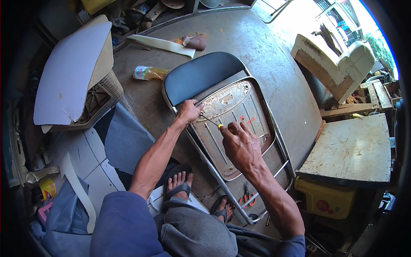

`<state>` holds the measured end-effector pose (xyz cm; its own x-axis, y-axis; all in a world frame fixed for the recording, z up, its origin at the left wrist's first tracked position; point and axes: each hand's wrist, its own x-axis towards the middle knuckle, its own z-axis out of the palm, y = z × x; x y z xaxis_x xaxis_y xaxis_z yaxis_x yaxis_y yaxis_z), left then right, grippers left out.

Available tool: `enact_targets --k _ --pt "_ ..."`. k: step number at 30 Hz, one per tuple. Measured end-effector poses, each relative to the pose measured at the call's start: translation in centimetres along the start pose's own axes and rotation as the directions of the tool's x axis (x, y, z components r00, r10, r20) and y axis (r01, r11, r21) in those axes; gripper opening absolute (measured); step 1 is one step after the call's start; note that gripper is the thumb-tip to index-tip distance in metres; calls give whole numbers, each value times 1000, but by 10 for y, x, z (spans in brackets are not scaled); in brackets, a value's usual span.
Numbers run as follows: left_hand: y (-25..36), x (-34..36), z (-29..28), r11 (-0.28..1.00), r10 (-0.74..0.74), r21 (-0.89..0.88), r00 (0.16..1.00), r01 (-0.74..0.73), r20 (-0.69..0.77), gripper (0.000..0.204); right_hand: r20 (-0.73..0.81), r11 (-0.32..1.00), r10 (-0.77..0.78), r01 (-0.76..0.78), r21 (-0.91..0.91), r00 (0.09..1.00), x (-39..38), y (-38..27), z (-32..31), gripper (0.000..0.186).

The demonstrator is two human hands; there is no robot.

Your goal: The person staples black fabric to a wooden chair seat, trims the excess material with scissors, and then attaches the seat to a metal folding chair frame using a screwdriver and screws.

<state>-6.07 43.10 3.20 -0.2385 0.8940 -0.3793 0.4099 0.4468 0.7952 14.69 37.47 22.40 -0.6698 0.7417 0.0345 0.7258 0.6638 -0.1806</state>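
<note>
A folding chair [221, 90] with a dark padded backrest [201, 77] and a chromed tube frame lies on the floor in front of me. The rusty metal underside of its seat [235, 111] faces up. My right hand [242, 143] is closed around the yellow handle of a screwdriver [211, 120]. Its thin shaft slants to the upper left, with the tip by the seat's corner. My left hand [189, 112] is at that corner, fingers bent in close to the tip. What those fingers pinch is hidden.
A plastic bottle [150, 73] and a pale strip [165, 44] lie beyond the chair. Orange-handled pliers [247, 198] rest by its near legs. To the left stands a crate [112, 88] under white boards [70, 73]. A worn low table [349, 147] and furniture frame [323, 70] stand right.
</note>
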Motion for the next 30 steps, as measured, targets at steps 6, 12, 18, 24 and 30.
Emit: enact_targets --k 6,12,18,24,30 --pt "2 0 -2 999 5 31 1000 -5 6 42 64 992 -127 128 -19 990 8 -16 0 20" --pt "-8 3 9 998 30 -61 998 -34 -54 39 193 999 -49 50 1 980 54 -27 -11 12" --pt "-15 13 12 999 54 8 998 -54 35 40 228 977 -193 208 -40 954 78 -49 -21 11" --pt "-8 11 5 998 44 48 993 -49 106 45 297 998 58 -54 -23 953 106 -40 -26 11" --pt "-13 15 12 995 94 25 995 -95 27 37 184 971 -216 231 -61 959 74 -27 -23 10"
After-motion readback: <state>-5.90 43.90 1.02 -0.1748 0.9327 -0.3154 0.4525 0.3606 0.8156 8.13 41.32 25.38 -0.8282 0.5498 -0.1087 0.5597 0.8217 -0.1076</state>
